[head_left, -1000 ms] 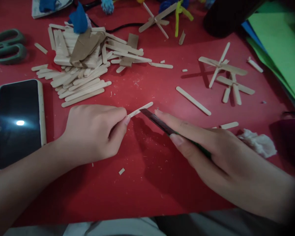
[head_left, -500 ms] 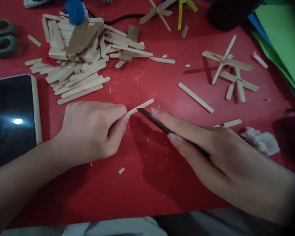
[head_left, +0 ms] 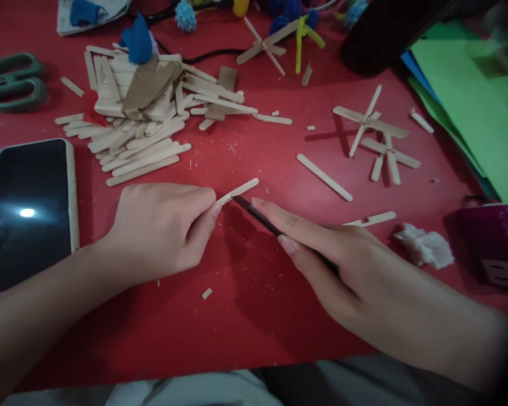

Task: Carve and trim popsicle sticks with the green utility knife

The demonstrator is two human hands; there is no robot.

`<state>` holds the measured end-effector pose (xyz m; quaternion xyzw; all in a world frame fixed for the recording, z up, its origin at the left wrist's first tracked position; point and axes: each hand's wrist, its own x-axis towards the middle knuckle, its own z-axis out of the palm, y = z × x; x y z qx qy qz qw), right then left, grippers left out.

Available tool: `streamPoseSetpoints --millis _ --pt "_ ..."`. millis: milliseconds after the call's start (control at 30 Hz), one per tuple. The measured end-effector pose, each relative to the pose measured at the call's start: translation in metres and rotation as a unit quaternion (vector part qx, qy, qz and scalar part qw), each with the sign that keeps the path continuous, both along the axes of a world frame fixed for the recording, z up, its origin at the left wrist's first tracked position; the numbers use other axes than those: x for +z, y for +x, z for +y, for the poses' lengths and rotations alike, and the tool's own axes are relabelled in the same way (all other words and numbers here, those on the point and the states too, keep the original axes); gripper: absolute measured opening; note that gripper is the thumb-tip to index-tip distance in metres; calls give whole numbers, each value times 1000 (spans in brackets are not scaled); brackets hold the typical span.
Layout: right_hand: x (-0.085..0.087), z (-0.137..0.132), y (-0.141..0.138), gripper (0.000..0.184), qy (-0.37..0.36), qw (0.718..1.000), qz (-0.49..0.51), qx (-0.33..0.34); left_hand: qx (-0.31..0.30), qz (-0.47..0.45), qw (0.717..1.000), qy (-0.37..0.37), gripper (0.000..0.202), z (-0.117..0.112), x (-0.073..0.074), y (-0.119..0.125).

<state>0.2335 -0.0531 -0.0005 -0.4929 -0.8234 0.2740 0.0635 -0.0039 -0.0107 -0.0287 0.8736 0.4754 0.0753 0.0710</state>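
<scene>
My left hand (head_left: 165, 225) is closed, pinching a popsicle stick (head_left: 246, 185) between thumb and forefinger; the stick's far end points up and to the right, and its near part is hidden in the fist. In my right hand (head_left: 342, 259) is a dark utility knife (head_left: 260, 217), with the forefinger stretched along it and the thumb at its side. The blade's tip touches the stick just beyond my left fingertips, where a small notch shows. Wood crumbs and a small cut chip (head_left: 207, 293) lie on the red table (head_left: 173, 338) below.
A large pile of popsicle sticks (head_left: 144, 152) lies at the upper left, near a phone (head_left: 34, 214) and green-handled scissors (head_left: 14, 82). Crossed-stick pieces (head_left: 366, 119) stand at the right, with a loose stick (head_left: 324, 177), crumpled tissue (head_left: 425, 246), green paper (head_left: 469, 96) and a dark cylinder (head_left: 381, 36).
The camera view has shifted, so more of the table's far side and right side shows. Both hands keep their grips, and the blade stays at about the same spot on the stick.
</scene>
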Motion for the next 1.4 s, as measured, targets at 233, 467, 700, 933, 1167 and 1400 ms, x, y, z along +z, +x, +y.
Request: streamPoseSetpoints --millis 233,467,700,933,1167,1400 --pt "4 -1 0 58 -12 1000 10 -14 -10 -1 1000 10 30 0 0 -1" --pt "3 -1 -1 57 -24 999 35 -19 -7 -8 1000 13 31 1 0 0" --pt "3 2 -1 57 -26 999 27 -15 -6 -2 1000 -1 32 1 1 0" --pt "2 -1 -1 59 -18 1000 11 -18 -2 -10 1000 4 33 2 2 1" --pt "1 -1 -2 59 -17 1000 9 -23 -9 -13 1000 4 33 2 2 0" --pt "3 -1 -3 59 -11 1000 -6 -18 -10 -13 1000 -1 31 1 3 1"
